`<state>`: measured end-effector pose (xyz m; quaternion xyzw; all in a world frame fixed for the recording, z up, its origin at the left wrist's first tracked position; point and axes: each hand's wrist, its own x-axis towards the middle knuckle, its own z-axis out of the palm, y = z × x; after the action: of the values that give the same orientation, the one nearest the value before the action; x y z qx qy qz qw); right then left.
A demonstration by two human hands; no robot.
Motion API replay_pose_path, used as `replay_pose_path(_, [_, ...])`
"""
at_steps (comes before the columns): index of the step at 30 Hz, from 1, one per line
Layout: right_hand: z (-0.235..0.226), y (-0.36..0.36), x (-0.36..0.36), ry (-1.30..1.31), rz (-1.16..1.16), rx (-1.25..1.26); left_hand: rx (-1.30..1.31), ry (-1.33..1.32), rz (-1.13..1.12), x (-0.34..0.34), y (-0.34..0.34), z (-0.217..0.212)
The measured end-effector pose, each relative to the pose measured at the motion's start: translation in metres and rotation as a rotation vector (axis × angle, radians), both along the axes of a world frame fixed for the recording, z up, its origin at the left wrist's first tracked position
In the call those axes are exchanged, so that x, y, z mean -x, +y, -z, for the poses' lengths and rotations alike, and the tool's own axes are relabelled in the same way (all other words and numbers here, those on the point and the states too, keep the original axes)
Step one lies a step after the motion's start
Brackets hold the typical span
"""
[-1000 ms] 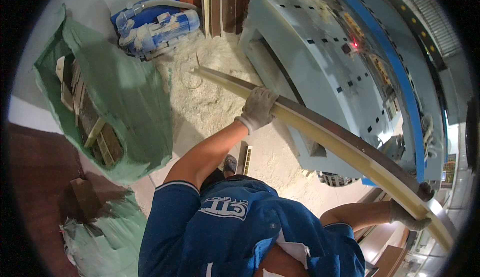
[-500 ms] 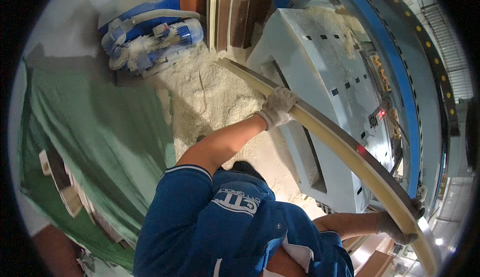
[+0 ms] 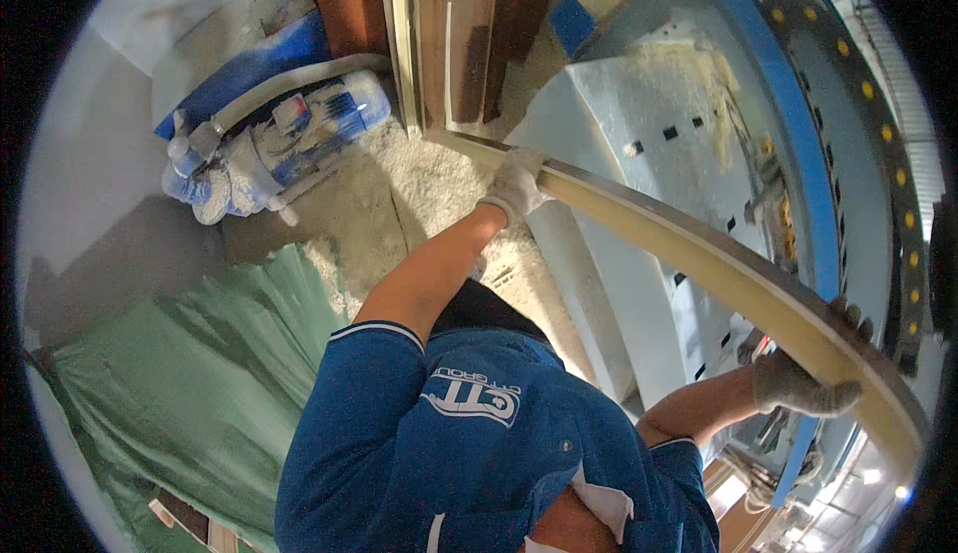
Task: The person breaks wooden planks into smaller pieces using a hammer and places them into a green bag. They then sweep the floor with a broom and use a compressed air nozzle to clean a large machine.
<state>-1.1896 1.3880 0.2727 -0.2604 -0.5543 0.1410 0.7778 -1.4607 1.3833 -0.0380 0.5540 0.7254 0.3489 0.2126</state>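
A long pale board (image 3: pixel 689 252) with a darker upper face crosses in front of me, bowed by the lens. My left hand (image 3: pixel 516 188), in a whitish glove, is closed around it near its far-left end. Further along, toward the right end, my right hand (image 3: pixel 810 387) grips it from below, also gloved, with fingertips showing past the far edge. The board's left end reaches the foot of several upright boards (image 3: pixel 469 59); whether it touches them I cannot tell.
A light blue-grey machine (image 3: pixel 649 184) with a blue curved rail (image 3: pixel 813 169) stands beyond the board. At the far left, a dusty blue motor (image 3: pixel 289 144) sits on the floor among sawdust (image 3: pixel 434 184). Green cloth (image 3: pixel 210 363) drapes at the near left.
My view has turned. The board's left end is now at the foot of the upright boards, and my right hand appears higher in view. Both hands keep their hold.
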Motion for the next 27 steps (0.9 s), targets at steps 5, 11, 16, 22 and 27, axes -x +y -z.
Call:
replay_pose_path(5, [-0.004,0.077,0.132,-0.293,-0.007,0.063,-0.258,-0.079,-0.145,0.05,0.038,0.005])
replay_pose_path(11, [-0.017,0.15,0.271,-0.185,-0.359,0.044,-0.307,-0.107,-0.199,0.14,0.087,-0.006])
replay_pose_path(16, [-0.06,0.169,0.372,-0.262,-0.349,-0.014,-0.36,-0.025,-0.069,0.229,0.101,-0.032])
replay_pose_path(22, [-0.061,0.206,0.504,-0.387,-0.223,-0.104,-0.118,-0.32,-0.167,0.329,0.115,-0.066])
replay_pose_path(27, [-0.061,0.254,0.615,-0.309,-0.531,-0.005,-0.09,-0.29,-0.301,0.39,0.138,-0.072])
